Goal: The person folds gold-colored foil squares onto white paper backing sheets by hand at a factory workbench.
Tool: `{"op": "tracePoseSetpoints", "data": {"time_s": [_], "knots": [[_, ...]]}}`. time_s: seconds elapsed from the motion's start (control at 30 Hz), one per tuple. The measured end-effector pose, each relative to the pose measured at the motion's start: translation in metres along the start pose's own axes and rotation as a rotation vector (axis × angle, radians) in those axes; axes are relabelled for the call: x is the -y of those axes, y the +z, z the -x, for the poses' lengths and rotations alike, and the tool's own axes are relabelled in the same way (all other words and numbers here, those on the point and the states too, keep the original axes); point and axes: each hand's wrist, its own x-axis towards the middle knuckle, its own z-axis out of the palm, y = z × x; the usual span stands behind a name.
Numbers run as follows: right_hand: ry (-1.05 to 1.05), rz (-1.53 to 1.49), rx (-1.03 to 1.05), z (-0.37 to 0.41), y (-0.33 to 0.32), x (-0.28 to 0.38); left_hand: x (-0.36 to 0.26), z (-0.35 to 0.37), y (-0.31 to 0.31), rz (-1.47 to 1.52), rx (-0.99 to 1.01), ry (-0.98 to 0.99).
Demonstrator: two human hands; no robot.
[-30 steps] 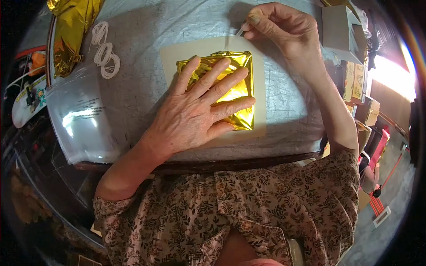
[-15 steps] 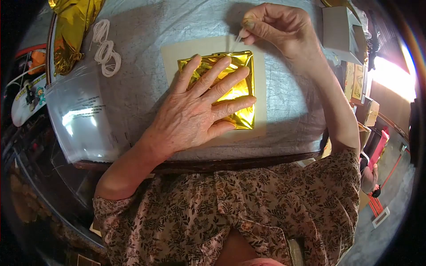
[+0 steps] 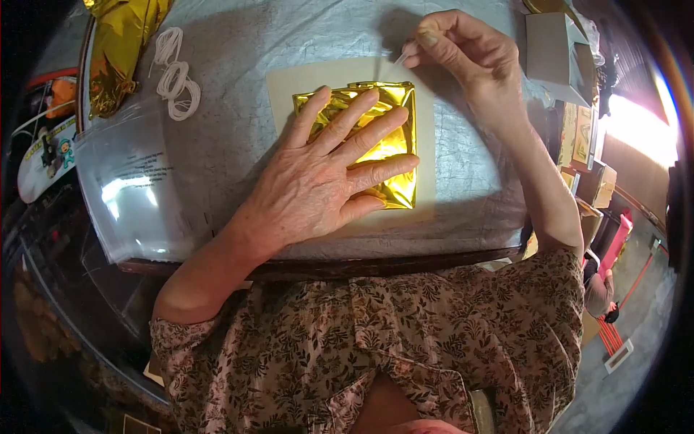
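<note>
My left hand (image 3: 311, 173) lies flat with fingers spread on a folded square of shiny gold foil (image 3: 405, 148). Beneath the foil is a larger beige sheet of card (image 3: 285, 83), which shows around its edges. Up and to the right, my right hand (image 3: 473, 54) is closed in a pinch on a thin whitish string (image 3: 397, 65). That string slants down toward the foil's top edge, where a narrow folded lip shows. Part of the foil is hidden under my left palm and fingers.
Coils of white string (image 3: 173, 79) lie at upper left, beside crumpled gold foil (image 3: 116, 58). Clear printed plastic bags (image 3: 130, 195) overlap the table's left edge. A grey box (image 3: 553, 58) stands at the right. Another person (image 3: 598, 289) is far right.
My right hand has moved a little to the right, drawing the string's upper end away from the foil. My left hand stays pressed on the foil.
</note>
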Motion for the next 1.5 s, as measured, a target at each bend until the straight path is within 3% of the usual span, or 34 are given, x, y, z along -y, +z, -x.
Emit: {"op": "tracePoseSetpoints", "data": {"time_s": [0.03,0.07,0.13,0.27,0.33,0.67,0.93,1.13,1.27,1.33,1.37,1.43,1.47,1.5], "knots": [[0.389,0.226,-0.207,0.004,0.010,0.020,0.000,-0.001,0.000,-0.016,-0.013,0.000],[0.389,0.227,-0.208,0.002,0.002,0.002,0.000,-0.001,0.000,-0.016,-0.013,0.002],[-0.362,-0.117,0.164,-0.002,-0.021,-0.053,0.000,0.000,0.001,-0.005,-0.007,-0.002],[-0.367,-0.179,0.157,0.001,-0.012,-0.042,-0.001,-0.001,-0.002,-0.024,-0.007,0.000],[0.377,0.219,-0.241,0.009,0.011,0.009,0.000,0.000,0.000,-0.006,-0.020,0.006],[0.480,0.141,-0.294,0.007,0.016,0.012,-0.001,-0.002,-0.003,-0.006,-0.016,0.007],[0.596,0.367,-0.022,-0.016,0.006,0.023,0.000,-0.001,-0.001,-0.016,0.000,0.008],[0.633,0.293,0.033,-0.023,0.005,0.019,0.000,0.000,-0.002,0.006,0.000,-0.002],[0.752,0.132,-0.138,-0.015,0.003,0.015,0.000,0.000,0.000,0.018,-0.026,-0.010],[0.506,0.013,-0.247,-0.006,0.003,0.009,0.000,0.000,-0.001,0.015,-0.021,-0.006],[0.505,0.013,-0.247,-0.005,-0.003,-0.012,0.000,0.000,-0.001,0.015,-0.021,-0.006],[-0.367,-0.223,0.192,-0.015,-0.014,-0.055,0.000,0.000,0.000,0.008,-0.032,-0.004],[-0.367,-0.221,0.191,-0.004,-0.014,-0.044,0.000,0.000,0.000,0.008,-0.032,-0.002],[-0.026,-0.021,-0.020,0.002,0.004,-0.010,0.000,0.000,-0.001,0.004,-0.029,-0.001]]}}
